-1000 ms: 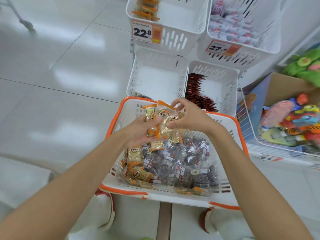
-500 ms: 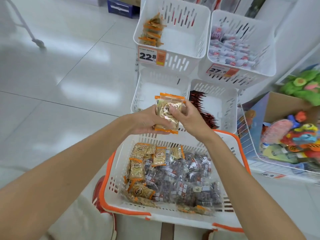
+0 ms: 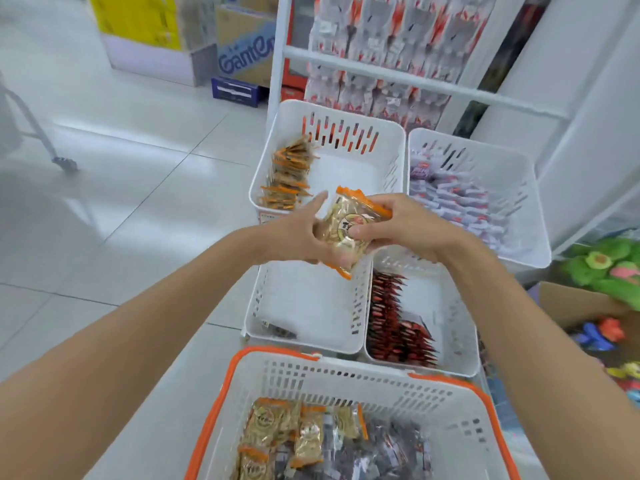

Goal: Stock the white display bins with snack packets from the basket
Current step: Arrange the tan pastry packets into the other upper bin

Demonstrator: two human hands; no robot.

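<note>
A stack of snack packets (image 3: 348, 230) hangs over the front rim of the upper left bin (image 3: 346, 114). The left hand (image 3: 294, 237) has its fingers curled around the stack's left edge, and the right hand (image 3: 412, 226) pinches its right edge. In that bin, a row of packets (image 3: 287, 178) hugs the left wall, with white floor showing beside it. The basket (image 3: 346, 379) sits nearest.

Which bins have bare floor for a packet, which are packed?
Upper-left bin: bare right of its orange-edged row. Lower-left bin: bare except one dark packet at the near-left corner. Lower-right bin: bare right of the red packets. Upper-right bin: crowded.
</note>
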